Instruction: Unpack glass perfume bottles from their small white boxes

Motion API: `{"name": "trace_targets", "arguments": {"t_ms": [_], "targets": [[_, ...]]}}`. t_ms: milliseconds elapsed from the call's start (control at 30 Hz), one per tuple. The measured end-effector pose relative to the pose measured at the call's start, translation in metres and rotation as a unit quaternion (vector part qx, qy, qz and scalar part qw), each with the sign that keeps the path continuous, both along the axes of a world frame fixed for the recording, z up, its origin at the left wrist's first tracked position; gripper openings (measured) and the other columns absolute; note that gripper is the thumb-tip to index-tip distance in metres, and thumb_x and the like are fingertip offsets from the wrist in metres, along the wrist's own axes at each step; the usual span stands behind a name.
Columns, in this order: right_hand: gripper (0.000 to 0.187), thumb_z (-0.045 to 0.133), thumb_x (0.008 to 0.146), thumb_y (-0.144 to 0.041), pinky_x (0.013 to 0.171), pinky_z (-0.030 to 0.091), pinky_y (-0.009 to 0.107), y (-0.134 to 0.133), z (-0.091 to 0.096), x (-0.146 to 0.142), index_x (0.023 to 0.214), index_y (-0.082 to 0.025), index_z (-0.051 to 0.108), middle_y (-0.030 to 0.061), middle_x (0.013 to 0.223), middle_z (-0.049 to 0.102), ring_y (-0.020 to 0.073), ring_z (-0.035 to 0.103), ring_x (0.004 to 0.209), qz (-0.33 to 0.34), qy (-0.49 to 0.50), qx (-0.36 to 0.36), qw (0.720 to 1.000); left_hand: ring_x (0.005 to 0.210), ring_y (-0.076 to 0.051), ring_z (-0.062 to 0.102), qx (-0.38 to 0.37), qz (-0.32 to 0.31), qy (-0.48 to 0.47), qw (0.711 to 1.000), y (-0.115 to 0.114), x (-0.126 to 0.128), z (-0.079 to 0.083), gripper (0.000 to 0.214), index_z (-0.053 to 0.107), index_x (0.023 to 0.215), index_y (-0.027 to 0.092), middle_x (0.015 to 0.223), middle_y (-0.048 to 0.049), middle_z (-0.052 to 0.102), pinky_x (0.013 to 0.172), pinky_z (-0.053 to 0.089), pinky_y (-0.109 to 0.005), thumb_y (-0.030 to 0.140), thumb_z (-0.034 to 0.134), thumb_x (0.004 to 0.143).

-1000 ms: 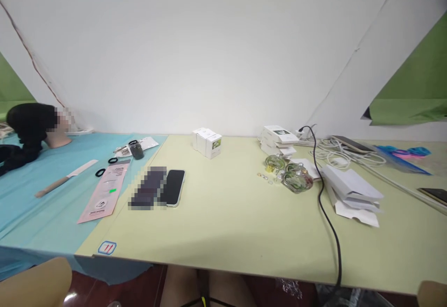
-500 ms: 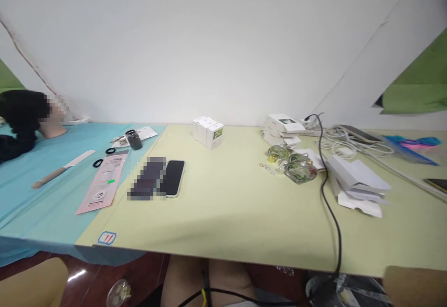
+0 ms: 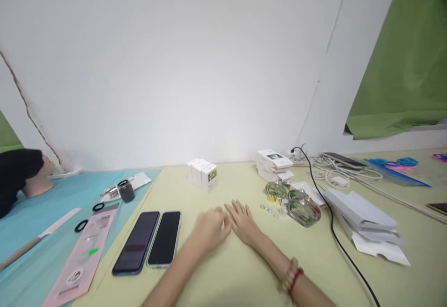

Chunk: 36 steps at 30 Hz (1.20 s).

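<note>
Both my hands rest on the pale green table top [image 3: 244, 279] near its middle. My right hand [image 3: 242, 223] lies palm down with its fingers stretched out and apart, holding nothing; a red and beaded bracelet [image 3: 291, 274] is on its wrist. My left hand [image 3: 209, 228] lies palm down beside it, fingers loosely bent and a little blurred, touching the right hand's thumb side, with nothing seen in it. Two dark phones [image 3: 148, 241] lie side by side just left of my left hand. Small white boxes [image 3: 203, 175] stand beyond my hands.
Glass trinkets [image 3: 296, 204], stacked white boxes [image 3: 274, 163], white envelopes [image 3: 363, 216], a black cable [image 3: 340, 246] and coiled white cables [image 3: 344, 174] lie right. On the blue cloth [image 3: 35, 223] left are a pink packet [image 3: 84, 253], black rings [image 3: 81, 225], a knife [image 3: 38, 237], a mannequin head [image 3: 21, 176].
The view has tilted up and shifted. Both my hands have come up from below the table edge and now lie on the table top near the phones.
</note>
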State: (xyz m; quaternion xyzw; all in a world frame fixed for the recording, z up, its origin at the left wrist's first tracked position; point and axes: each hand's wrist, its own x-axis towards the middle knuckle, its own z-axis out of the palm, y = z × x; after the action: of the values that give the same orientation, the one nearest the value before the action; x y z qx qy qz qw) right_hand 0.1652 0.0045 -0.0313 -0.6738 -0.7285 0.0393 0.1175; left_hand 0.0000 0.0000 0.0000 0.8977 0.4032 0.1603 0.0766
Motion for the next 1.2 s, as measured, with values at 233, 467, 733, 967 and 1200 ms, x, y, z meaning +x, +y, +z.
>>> {"name": "trace_targets", "arguments": {"t_ms": [233, 467, 733, 967, 1200], "targets": [[0.053, 0.012, 0.09, -0.043, 0.108, 0.013, 0.045, -0.008, -0.008, 0.002, 0.134, -0.025, 0.035, 0.0068, 0.142, 0.025, 0.0224, 0.014, 0.133, 0.03, 0.02, -0.021, 0.999, 0.071, -0.012, 0.047, 0.005, -0.014, -0.079, 0.997, 0.022, 0.03, -0.063, 0.013, 0.044, 0.066, 0.016, 0.074, 0.0001, 0.054, 0.057, 0.027, -0.025, 0.021, 0.039, 0.077], [0.052, 0.014, 0.09, -0.043, 0.108, 0.011, 0.044, -0.006, -0.007, 0.001, 0.134, -0.024, 0.034, 0.0073, 0.142, 0.024, 0.022, 0.013, 0.133, 0.028, 0.012, -0.028, 0.999, 0.073, -0.012, 0.045, 0.021, -0.041, -0.08, 0.996, 0.018, 0.022, -0.055, 0.012, 0.045, 0.068, 0.016, 0.08, -0.0008, 0.054, 0.057, 0.027, -0.025, 0.02, 0.037, 0.077], [0.051, 0.015, 0.09, -0.044, 0.107, 0.013, 0.044, -0.003, -0.015, 0.006, 0.134, -0.026, 0.033, 0.0068, 0.142, 0.023, 0.0215, 0.014, 0.133, 0.032, -0.012, -0.021, 0.999, 0.075, -0.013, 0.047, 0.062, -0.041, -0.067, 0.995, 0.017, 0.02, -0.058, 0.015, 0.049, 0.073, 0.016, 0.083, -0.0016, 0.055, 0.059, 0.03, -0.025, 0.023, 0.037, 0.08], [0.053, 0.013, 0.09, -0.047, 0.107, 0.013, 0.044, 0.002, -0.022, 0.009, 0.135, -0.026, 0.032, 0.0065, 0.143, 0.021, 0.0216, 0.012, 0.133, 0.034, -0.017, -0.019, 0.999, 0.077, -0.013, 0.047, 0.083, -0.051, -0.057, 0.994, 0.017, 0.019, -0.058, 0.015, 0.05, 0.076, 0.017, 0.087, -0.001, 0.055, 0.06, 0.033, -0.026, 0.024, 0.037, 0.08], [0.053, 0.014, 0.09, -0.047, 0.107, 0.013, 0.043, 0.001, -0.02, 0.008, 0.134, -0.027, 0.033, 0.0052, 0.142, 0.024, 0.021, 0.014, 0.133, 0.03, -0.013, -0.016, 0.999, 0.077, -0.013, 0.047, 0.081, -0.049, -0.053, 0.994, 0.017, 0.019, -0.058, 0.015, 0.049, 0.075, 0.017, 0.085, -0.0013, 0.055, 0.06, 0.033, -0.026, 0.025, 0.037, 0.08]]}}
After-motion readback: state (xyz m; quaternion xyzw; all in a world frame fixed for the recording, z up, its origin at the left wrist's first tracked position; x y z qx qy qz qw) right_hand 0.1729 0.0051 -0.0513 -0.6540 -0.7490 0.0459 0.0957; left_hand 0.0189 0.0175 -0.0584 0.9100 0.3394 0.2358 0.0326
